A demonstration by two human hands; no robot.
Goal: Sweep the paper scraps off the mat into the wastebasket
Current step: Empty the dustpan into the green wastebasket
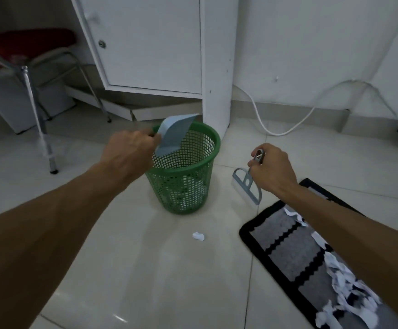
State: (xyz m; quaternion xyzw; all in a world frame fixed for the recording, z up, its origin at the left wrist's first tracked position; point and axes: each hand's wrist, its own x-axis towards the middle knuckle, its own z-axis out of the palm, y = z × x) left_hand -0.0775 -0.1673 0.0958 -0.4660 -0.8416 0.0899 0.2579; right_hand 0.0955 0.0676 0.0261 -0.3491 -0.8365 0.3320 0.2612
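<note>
My left hand (129, 153) grips the handle of a pale blue dustpan (173, 136), tilted over the rim of the green mesh wastebasket (188, 186). White paper shows through the mesh at the basket's bottom. My right hand (272, 169) holds the handle of a small grey hand brush (246, 186), its head hanging just above the floor between the basket and the mat. The black and grey mat (285, 245) lies at the lower right, with several white paper scraps (342, 281) along its right side. One crumpled scrap (198, 236) lies on the tiles in front of the basket.
A white cabinet (150, 43) and its post (217, 91) stand right behind the basket. A red chair (29, 41) with metal legs is at the left. A white cable (276, 131) runs along the wall at the right. The floor is glossy white tile.
</note>
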